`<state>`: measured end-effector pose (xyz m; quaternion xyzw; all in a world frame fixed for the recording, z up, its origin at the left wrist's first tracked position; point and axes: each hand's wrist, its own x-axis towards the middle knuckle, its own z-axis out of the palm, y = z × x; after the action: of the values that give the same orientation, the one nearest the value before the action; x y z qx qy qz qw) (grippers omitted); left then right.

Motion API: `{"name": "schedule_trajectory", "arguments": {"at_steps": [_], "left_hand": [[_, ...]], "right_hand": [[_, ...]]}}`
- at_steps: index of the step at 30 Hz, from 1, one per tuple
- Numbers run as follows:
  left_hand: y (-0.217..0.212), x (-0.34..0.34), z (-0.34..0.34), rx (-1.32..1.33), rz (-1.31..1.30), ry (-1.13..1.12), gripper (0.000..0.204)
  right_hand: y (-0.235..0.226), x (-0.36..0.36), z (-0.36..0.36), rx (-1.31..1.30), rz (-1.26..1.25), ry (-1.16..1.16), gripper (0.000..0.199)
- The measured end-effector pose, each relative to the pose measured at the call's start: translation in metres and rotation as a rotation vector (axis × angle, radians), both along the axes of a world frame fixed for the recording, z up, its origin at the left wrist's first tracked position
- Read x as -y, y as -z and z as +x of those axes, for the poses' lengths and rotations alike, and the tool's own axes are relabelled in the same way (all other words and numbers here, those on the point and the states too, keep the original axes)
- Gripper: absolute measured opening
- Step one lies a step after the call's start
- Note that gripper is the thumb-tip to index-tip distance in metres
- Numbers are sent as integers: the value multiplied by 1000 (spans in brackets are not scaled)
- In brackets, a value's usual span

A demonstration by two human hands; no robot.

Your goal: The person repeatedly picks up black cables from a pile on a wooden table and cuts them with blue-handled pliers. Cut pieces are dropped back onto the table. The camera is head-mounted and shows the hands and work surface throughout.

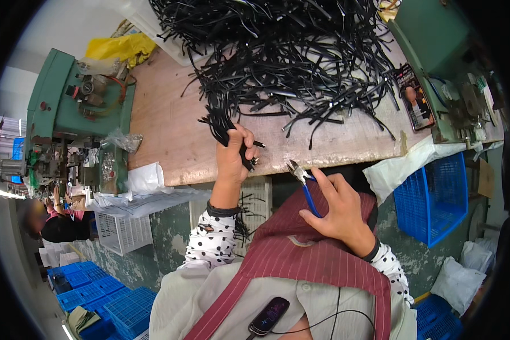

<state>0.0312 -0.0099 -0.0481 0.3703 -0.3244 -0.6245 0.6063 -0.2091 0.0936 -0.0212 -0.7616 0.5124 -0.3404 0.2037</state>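
My left hand (232, 152) is closed round a bunch of thin black strips that look like eyeglass temples (219, 120). Their bent ends fan out above the fist, and the other ends poke out by the fingers. Diagonal cutters (308, 196) with blue handles rest in my right hand (343, 211), jaws pointing up and left, apart from the bunch. That hand's fingers curl loosely round the handles at the table's front edge. A large heap of similar black strips (300, 73) covers the far part of the wooden table (170, 136).
Green machines (62, 113) flank the table. At its right edge lies a phone (416, 97). Blue crates (430, 198) stand at the right and lower left (129, 310). Under the table is a pale crate (260, 201) with black strips. Another person (65, 226) sits far left.
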Motion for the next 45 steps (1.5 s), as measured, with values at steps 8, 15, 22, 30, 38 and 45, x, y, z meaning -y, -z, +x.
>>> {"name": "schedule_trajectory", "arguments": {"at_steps": [8, 15, 22, 30, 38, 45], "left_hand": [[-26, -14, -8, -312, -142, 363, 50], [-36, -25, -17, -136, -264, 249, 50], [-44, -27, -16, -65, -102, 225, 50], [-28, -1, -1, -525, -10, 754, 50], [-26, 0, -2, -506, -63, 881, 51], [-22, -15, -9, -371, -99, 590, 50]], "right_hand": [[-15, 2, 9, 42, 16, -59, 90], [-21, -1, 7, 39, 124, -94, 92], [-14, -3, 6, 55, 126, -133, 92], [-24, 2, -8, 14, 31, -233, 87], [-38, 8, -15, -205, -107, -249, 82], [-20, 3, -17, -82, 6, -213, 81]]}}
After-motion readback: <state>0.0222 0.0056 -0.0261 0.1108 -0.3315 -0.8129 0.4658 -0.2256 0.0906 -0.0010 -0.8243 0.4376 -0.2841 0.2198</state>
